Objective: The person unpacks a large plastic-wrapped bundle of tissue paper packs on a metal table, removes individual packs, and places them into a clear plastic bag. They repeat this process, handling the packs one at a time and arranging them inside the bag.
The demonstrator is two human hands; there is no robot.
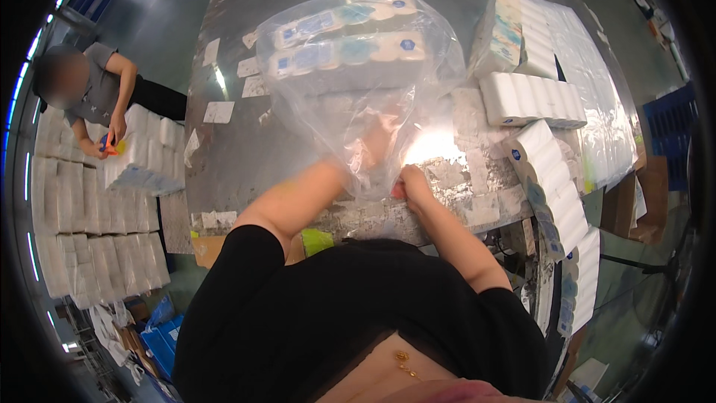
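Observation:
A large clear plastic bag [335,106] lies before me on the metal-topped table [235,151]. Two wrapped packs of paper rolls [347,56] are inside its far end, one beyond the other. My left hand [383,131] shows blurred through the film near the bag's close end; its fingers are unclear, and the forearm crosses in from the left. At the bag's near right edge, my right hand [414,182] is closed on the gathered film, with something small and red at the fingertips.
More packs of rolls [531,101] lie along the table's right side, beside a stack of clear plastic bags [598,95]. Others overhang the near right edge. At the left, a co-worker [106,84] handles an orange and blue object over stacked packs [95,196]. A cardboard box [649,201] stands right.

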